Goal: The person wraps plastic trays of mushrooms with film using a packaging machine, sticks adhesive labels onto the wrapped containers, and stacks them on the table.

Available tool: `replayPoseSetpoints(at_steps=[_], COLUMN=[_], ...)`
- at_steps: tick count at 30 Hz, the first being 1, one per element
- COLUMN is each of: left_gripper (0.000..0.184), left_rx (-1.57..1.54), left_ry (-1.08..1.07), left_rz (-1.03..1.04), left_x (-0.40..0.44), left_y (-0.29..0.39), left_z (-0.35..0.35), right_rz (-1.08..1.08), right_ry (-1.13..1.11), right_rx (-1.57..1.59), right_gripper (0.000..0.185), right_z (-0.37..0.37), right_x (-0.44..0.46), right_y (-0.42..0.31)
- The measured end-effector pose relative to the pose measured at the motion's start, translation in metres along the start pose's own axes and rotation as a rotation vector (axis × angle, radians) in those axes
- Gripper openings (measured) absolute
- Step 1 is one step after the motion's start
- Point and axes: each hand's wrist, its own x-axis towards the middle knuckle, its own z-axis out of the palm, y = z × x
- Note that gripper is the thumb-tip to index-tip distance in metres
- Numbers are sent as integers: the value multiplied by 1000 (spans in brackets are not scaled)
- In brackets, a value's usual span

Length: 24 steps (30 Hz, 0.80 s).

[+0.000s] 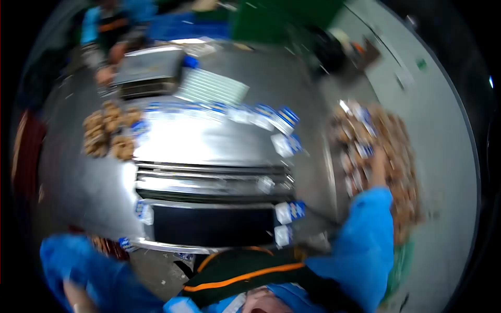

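A broad grey steel worktable (62,172) filled the middle of the room, with a long black rectangular panel (214,225) at its near edge, before a worker in blue sleeves (360,235). To the panel's right lay a long heap of brown items (399,177), apparently in clear wrapping, its long axis running away from the worker and past the panel's far side. The worker's right hand (379,156), by far the nearer, was at the heap, right of the panel and beyond it; blur left it impossible to tell whether its fingers had closed on anything. The left hand (78,300), only partly in view, was below and left of the panel, well apart from the right; its grip could not be told. Small blue-and-white packets (285,121) sat at both ends of the panel and beyond it. Farther off, left of the panel, lay knobbly brown rounds (123,147), with a co-worker's hands (106,76) behind them, near a boxy grey metal case (150,65)
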Motion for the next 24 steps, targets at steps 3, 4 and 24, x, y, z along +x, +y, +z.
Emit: replayPoseSetpoints(at_steps=[3, 4, 24], left_gripper=[41, 42, 16], left_rx=[397, 559, 584], left_ry=[123, 239, 1250], left_rz=[-36, -114, -1738], left_x=[-13, -30, -426], left_y=[28, 29, 40], left_z=[-51, -82, -392], right_rz=[-159, -215, -726], right_ry=[119, 110, -61], right_rx=[352, 413, 752], right_gripper=[35, 35, 12], right_z=[7, -9, -33], right_x=[19, -14, -511], right_y=[-48, -99, -476])
